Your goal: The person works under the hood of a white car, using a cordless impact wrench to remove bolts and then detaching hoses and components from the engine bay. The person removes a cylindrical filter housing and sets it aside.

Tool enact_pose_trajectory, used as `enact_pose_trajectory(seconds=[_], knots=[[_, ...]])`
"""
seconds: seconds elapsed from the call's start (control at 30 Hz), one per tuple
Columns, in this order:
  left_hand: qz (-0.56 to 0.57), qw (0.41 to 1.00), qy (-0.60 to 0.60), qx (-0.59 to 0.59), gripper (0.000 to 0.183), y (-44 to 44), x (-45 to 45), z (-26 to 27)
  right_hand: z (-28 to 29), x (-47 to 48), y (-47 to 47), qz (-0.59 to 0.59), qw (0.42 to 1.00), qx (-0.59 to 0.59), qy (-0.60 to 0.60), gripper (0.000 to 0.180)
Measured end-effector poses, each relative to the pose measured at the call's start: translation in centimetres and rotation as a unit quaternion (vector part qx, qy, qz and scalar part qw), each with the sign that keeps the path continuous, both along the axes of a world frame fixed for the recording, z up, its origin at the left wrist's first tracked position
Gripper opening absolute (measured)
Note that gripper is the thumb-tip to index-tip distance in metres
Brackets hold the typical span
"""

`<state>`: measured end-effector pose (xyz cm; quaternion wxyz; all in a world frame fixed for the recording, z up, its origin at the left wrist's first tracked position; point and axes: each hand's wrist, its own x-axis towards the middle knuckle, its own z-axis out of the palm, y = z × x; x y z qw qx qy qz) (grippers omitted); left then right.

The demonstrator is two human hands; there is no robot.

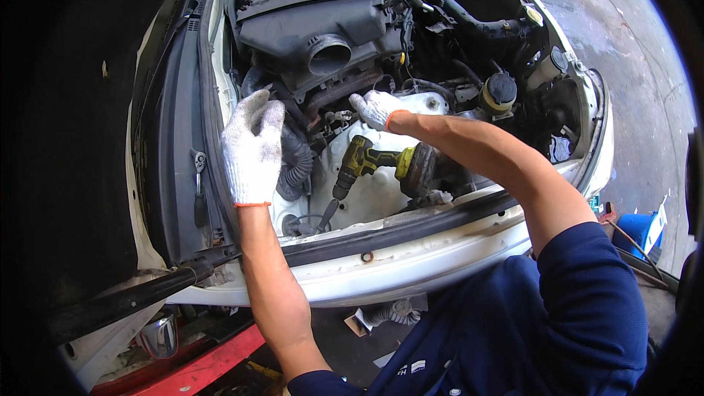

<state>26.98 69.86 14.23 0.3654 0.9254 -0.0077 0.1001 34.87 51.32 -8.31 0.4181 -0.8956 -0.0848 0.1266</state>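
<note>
My left hand, in a white knit glove with an orange cuff, is raised over the rear edge of the engine bay, fingers apart with nothing seen in them. My right hand, gloved alike, is beside the white strut tower below the black air filter housing; its fingers are bent, and whether they grip something is hidden. Between and below the hands, a yellow-green and black cordless drill lies on the white inner body panel. A corrugated hose lies just right of my left hand.
A ratchet rests on the black cowl at left. A capped fluid reservoir stands right of my right hand. The white fender lies between me and the bay. A black strut crosses lower left, above a red metal beam.
</note>
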Motion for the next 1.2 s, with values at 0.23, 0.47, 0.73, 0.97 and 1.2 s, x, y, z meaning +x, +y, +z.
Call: enact_pose_trajectory(seconds=[0.23,0.47,0.73,0.97,1.2], knots=[[0.028,0.995,-0.076,0.057,0.044,2.3,0.5,-0.1,1.1,-2.4,-1.6,0.060,0.989,-0.105,-0.090,0.039],[-0.014,0.988,-0.144,0.059,0.034,-0.3,-0.4,0.3,10.6,-3.4,7.4,0.168,0.901,0.131,-0.377,0.030],[-0.108,0.919,-0.365,0.098,0.026,-2.8,-2.2,1.7,22.2,-2.4,18.7,0.254,0.907,-0.019,-0.336,0.036],[-0.038,0.922,-0.378,0.071,0.021,-1.8,-2.4,1.8,21.4,-1.0,19.6,0.265,0.890,0.005,-0.371,0.034],[-0.006,0.884,-0.465,-0.039,0.027,-1.0,-2.9,2.1,21.4,3.4,12.8,0.257,0.873,0.152,-0.386,0.033]])
